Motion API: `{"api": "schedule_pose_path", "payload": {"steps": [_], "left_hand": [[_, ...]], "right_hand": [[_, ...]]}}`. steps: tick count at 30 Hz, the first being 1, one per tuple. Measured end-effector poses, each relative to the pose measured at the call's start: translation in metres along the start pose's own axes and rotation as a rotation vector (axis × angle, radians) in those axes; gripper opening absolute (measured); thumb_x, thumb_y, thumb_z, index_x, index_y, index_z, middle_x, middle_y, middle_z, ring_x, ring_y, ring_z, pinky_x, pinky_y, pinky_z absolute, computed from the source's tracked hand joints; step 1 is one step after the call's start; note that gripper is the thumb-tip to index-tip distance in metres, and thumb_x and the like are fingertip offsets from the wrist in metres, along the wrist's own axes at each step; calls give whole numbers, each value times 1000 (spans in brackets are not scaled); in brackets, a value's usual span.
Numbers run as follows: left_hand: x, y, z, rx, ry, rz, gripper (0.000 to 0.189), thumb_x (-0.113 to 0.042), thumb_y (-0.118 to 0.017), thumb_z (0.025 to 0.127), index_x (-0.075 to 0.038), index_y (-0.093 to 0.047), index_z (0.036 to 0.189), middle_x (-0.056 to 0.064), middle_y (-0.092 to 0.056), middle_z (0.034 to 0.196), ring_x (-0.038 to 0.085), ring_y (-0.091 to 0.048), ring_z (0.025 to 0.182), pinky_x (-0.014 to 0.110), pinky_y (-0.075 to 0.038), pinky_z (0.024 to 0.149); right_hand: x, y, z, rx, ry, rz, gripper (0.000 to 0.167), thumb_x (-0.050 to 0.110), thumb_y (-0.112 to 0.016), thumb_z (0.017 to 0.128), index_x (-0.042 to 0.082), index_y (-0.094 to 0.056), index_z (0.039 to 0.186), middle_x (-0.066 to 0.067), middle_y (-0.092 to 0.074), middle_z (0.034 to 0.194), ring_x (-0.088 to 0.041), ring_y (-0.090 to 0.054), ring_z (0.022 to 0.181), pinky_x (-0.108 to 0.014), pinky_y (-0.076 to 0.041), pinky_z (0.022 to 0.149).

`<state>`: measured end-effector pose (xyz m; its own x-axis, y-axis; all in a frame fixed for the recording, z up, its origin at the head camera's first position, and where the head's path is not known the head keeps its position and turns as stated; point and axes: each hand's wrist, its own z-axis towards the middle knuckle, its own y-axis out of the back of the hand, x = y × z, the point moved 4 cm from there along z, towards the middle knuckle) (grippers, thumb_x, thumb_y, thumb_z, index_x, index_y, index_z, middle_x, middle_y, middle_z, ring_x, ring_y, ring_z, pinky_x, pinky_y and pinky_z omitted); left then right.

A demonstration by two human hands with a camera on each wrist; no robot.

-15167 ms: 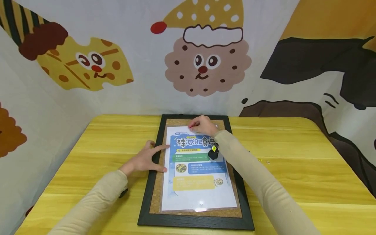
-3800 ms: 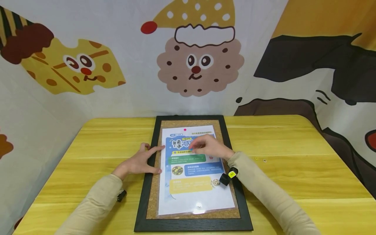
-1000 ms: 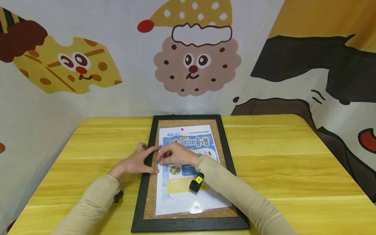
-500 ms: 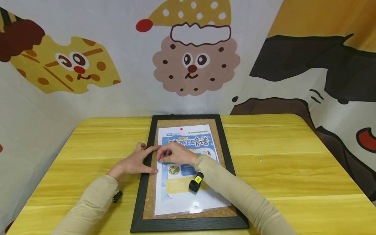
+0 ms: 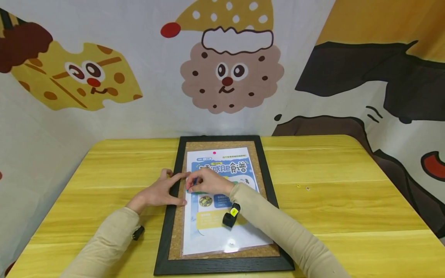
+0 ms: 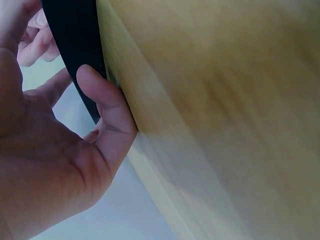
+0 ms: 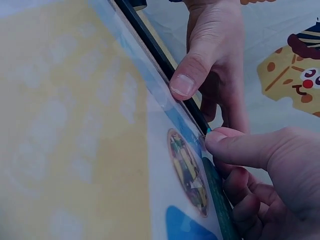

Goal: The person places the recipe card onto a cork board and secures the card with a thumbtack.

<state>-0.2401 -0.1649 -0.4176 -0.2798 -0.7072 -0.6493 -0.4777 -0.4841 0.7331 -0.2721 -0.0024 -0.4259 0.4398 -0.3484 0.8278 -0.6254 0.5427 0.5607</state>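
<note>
A printed poster sheet in clear plastic (image 5: 208,241) lies on a cork board (image 5: 191,146) with a black frame (image 5: 226,266). My right hand (image 5: 210,182) pinches a small blue-green push pin (image 7: 209,130) between thumb and forefinger at the sheet's left edge. Its tip is hidden, so how deep it sits cannot be told. My left hand (image 5: 158,192) reaches across the left side of the frame. Its thumb and forefinger are spread, touching the sheet's left edge just below and above the pin. A pink push pin (image 5: 214,153) sits in the sheet's top edge.
The board lies on a yellow wood-grain table (image 5: 330,216). Two tiny round items, one a yellow ring (image 5: 298,186) and one whitish (image 5: 307,188), lie to the right of the frame. Behind the table hangs a cartoon-printed cloth (image 5: 156,123).
My right hand went from the top edge, where a pink pin now sits, over the sheet's middle with a blue pin, then to the left edge. Over the last second both hands barely move.
</note>
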Motion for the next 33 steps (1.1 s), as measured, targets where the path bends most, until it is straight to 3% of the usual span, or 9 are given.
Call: {"api": "schedule_pose_path", "payload": {"steps": [33], "left_hand": [[-2, 0, 0, -6, 5, 7, 90, -40, -78, 78, -11, -33, 150, 27, -21, 123, 41, -41, 103, 54, -40, 81]], "right_hand": [[4, 2, 6, 51, -37, 30, 7, 1, -71, 85, 5, -75, 88, -5, -68, 85, -10, -59, 70, -23, -47, 68]]}}
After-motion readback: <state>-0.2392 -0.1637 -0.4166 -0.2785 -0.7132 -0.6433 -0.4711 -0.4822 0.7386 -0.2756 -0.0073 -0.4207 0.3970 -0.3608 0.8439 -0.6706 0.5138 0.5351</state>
